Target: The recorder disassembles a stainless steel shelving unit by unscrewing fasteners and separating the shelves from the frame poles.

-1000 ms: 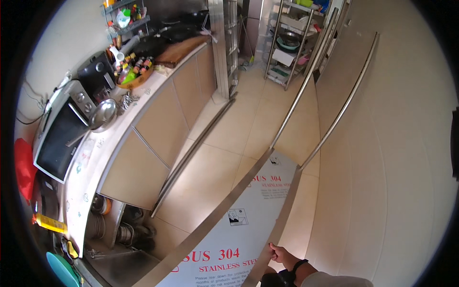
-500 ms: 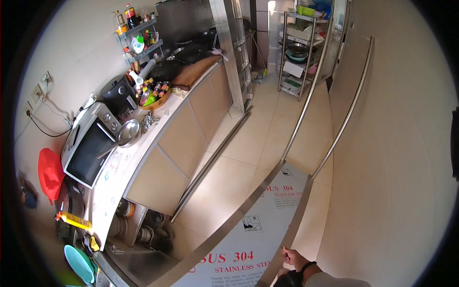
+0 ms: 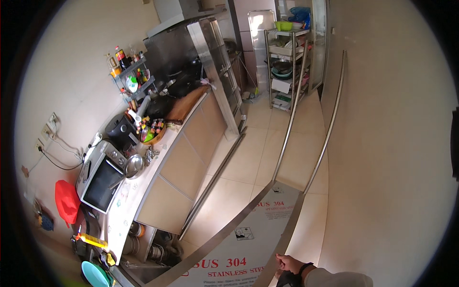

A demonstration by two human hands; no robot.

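Observation:
A long stainless-steel tabletop (image 3: 260, 229), covered in printed grey protective film with bare metal edges, slants from the lower edge of the head view toward the middle. Two bare steel tube legs (image 3: 290, 125) reach away from its far end. At its right edge, my right hand (image 3: 288, 264) is closed, fingers curled against the metal rim. A black band circles that wrist, and something black that I cannot make out shows under the hand. My left hand is out of view.
To the left runs a counter (image 3: 136, 195) with a microwave (image 3: 103, 184), a steel pan (image 3: 134, 166) and an air fryer (image 3: 120, 130). A steel ladder-like frame (image 3: 217, 71) stands at its far end. Beyond is a loaded shelf rack (image 3: 282, 71); a plain wall (image 3: 377, 158) closes the right side.
My view has tilted up, so the room sits lower in the picture and the range hood shows. The right hand keeps its place on the tabletop's edge.

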